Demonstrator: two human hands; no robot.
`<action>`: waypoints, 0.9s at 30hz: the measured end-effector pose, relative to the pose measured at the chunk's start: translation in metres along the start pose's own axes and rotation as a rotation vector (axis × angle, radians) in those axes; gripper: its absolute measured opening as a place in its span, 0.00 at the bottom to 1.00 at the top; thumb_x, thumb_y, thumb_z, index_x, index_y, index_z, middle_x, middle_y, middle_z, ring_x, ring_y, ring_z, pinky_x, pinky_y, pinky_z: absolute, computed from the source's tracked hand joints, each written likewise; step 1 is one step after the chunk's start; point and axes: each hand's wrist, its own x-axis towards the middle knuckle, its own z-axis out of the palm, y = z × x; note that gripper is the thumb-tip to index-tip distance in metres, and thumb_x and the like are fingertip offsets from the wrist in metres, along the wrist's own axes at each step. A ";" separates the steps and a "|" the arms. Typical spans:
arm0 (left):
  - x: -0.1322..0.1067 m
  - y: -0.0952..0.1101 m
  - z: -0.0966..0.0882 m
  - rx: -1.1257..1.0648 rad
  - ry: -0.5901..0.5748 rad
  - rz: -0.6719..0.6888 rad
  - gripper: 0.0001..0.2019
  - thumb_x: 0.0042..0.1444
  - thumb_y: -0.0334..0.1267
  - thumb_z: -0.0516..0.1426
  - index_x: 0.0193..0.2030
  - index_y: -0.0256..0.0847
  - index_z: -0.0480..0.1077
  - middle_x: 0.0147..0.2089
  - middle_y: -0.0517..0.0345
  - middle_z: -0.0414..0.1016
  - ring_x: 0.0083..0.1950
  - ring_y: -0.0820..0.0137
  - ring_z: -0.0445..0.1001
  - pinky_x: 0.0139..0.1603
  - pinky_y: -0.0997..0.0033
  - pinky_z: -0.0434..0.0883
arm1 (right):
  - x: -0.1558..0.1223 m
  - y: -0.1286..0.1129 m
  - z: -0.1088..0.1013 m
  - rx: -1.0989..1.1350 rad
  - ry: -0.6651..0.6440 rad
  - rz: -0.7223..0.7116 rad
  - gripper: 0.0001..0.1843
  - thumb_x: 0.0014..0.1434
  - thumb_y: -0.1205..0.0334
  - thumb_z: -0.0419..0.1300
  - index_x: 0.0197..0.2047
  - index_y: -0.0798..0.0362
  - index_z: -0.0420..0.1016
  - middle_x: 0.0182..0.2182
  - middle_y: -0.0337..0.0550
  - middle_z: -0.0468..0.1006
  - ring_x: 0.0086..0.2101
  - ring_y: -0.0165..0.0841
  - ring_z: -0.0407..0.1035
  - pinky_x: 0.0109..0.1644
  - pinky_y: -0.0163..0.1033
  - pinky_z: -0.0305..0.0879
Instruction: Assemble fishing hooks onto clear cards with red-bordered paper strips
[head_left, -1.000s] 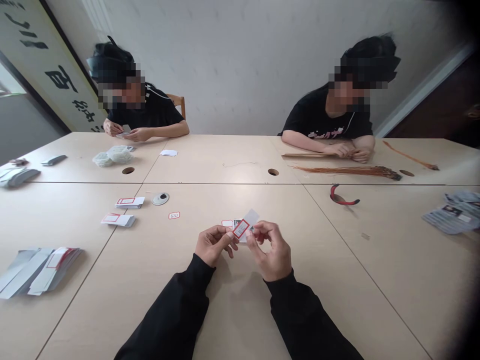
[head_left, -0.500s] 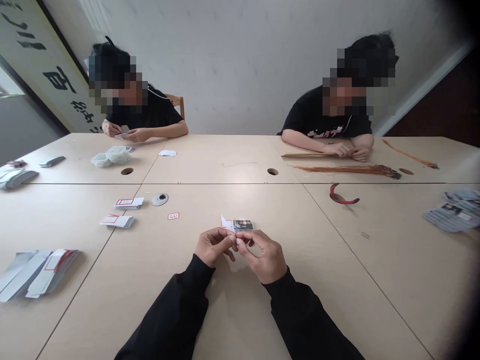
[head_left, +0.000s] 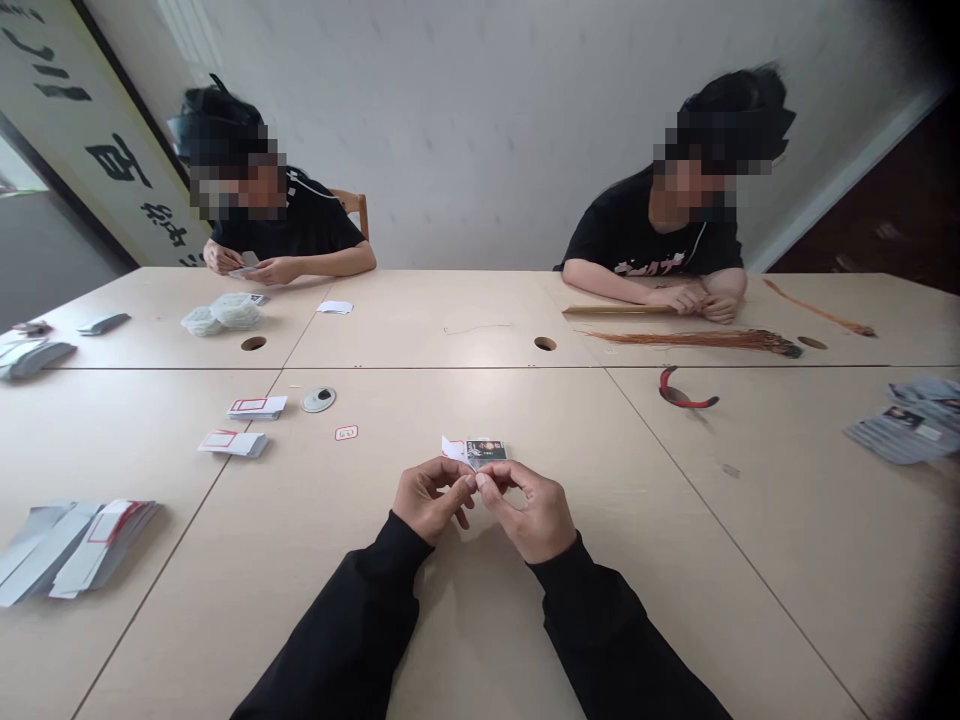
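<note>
In front of me, my left hand (head_left: pixel 435 497) is closed in a pinch, its fingertips meeting those of my right hand (head_left: pixel 531 510). Between and just beyond them sticks up a small white paper label (head_left: pixel 453 447) with red print, one corner raised. Beside it, behind my right fingers, shows a dark printed packet (head_left: pixel 487 450) with a pale edge. My left fingertips grip the label's lower end; my right thumb and forefinger pinch the packet's lower edge. Fingers hide the place where label and packet meet, so I cannot tell whether they are joined.
Stacks of red-framed labels (head_left: pixel 234 442) and longer paper strips (head_left: pixel 45 545) lie left. A round white disc (head_left: pixel 319 399) and small tag (head_left: pixel 346 433) are nearby. Red-handled pliers (head_left: pixel 686 400), copper-coloured wires (head_left: pixel 697 341) and grey packets (head_left: pixel 900 430) lie right. Two people sit opposite.
My hands have barely moved; the right thumb has shifted slightly up against the fingertips. The raised label corner leans a little lower.
</note>
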 end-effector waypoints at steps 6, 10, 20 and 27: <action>-0.001 0.001 0.001 0.034 -0.021 -0.026 0.16 0.47 0.46 0.64 0.29 0.33 0.70 0.22 0.60 0.68 0.20 0.77 0.66 0.14 0.80 0.68 | 0.000 0.000 0.000 0.015 -0.017 0.050 0.09 0.57 0.58 0.57 0.30 0.52 0.75 0.24 0.37 0.77 0.26 0.30 0.70 0.34 0.33 0.67; -0.001 0.001 0.001 0.011 -0.039 -0.012 0.15 0.49 0.46 0.64 0.29 0.34 0.68 0.22 0.61 0.67 0.20 0.78 0.65 0.14 0.79 0.68 | 0.000 0.000 0.000 0.056 -0.020 0.107 0.11 0.57 0.56 0.56 0.31 0.52 0.75 0.25 0.38 0.77 0.27 0.30 0.70 0.34 0.33 0.67; 0.001 -0.002 -0.004 0.021 -0.101 0.029 0.15 0.51 0.46 0.62 0.30 0.34 0.68 0.25 0.61 0.66 0.23 0.77 0.65 0.20 0.76 0.70 | 0.001 0.000 0.000 0.095 -0.066 0.079 0.10 0.58 0.56 0.57 0.32 0.52 0.75 0.26 0.38 0.77 0.28 0.30 0.70 0.35 0.33 0.66; 0.003 0.003 -0.004 -0.011 -0.081 0.010 0.16 0.47 0.48 0.63 0.27 0.37 0.64 0.23 0.62 0.65 0.22 0.76 0.64 0.20 0.74 0.69 | 0.001 0.002 0.000 0.076 -0.095 0.087 0.14 0.60 0.54 0.54 0.31 0.53 0.73 0.26 0.39 0.76 0.27 0.31 0.69 0.35 0.34 0.65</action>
